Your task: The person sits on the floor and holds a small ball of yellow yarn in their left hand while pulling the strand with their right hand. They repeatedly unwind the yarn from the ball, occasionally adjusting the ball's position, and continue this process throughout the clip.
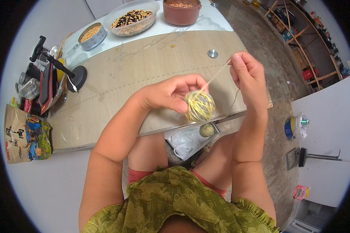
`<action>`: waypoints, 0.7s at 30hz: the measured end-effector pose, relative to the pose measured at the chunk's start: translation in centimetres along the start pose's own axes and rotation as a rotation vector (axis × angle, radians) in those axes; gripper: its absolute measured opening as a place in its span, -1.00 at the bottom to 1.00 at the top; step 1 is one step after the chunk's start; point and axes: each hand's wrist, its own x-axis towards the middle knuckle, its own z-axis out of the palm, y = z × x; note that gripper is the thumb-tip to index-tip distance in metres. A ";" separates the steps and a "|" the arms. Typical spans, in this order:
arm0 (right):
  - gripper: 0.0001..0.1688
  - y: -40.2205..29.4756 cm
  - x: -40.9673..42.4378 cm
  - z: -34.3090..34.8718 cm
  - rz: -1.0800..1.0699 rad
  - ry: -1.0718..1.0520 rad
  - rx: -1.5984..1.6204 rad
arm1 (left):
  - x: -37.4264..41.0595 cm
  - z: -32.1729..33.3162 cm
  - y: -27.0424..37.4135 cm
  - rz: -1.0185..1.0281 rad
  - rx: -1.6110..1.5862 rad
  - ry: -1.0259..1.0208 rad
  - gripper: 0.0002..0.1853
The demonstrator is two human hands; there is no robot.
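A ball of yellow and grey yarn [200, 107] sits in the grip of my left hand [170, 91], above the table's front edge. From the ball a taut strand of yarn [217, 76] runs up to my right hand [248, 77], pinched between thumb and forefinger. A loose grey length of yarn [235, 99] hangs below the right hand toward the table edge. Lower down, a second yarn ball [207, 130] lies at the corner of an open drawer [192, 155], beside white plastic bags [186, 142].
The wooden-patterned table [119, 99] bears a phone stand [77, 78] at left and a metal disc [213, 53] near my right hand. Farther back are a floral tin [94, 40], a plastic bowl [134, 27] of kernels and a brown pot [181, 16]. A printed food bag [27, 135] stands leftmost.
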 end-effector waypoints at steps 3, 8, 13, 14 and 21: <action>-0.67 1.3 0.4 0.3 0.024 -0.053 -0.048 | -0.1 -0.6 -0.2 0.168 -0.133 0.102 -0.17; -0.67 1.9 0.4 1.5 0.022 -0.127 -0.220 | -0.1 -1.5 0.5 0.373 -0.130 0.326 -0.17; -0.74 2.2 0.1 2.8 -0.008 -0.182 -0.357 | 0.0 -1.5 0.9 0.463 -0.180 0.451 -0.30; -0.75 2.0 -0.1 3.0 0.005 -0.197 -0.381 | 0.1 -1.7 0.9 0.471 -0.196 0.471 -0.34; -0.76 0.9 -1.6 3.9 -0.145 -0.312 -0.552 | 0.7 -2.8 0.1 0.514 0.046 0.755 -0.45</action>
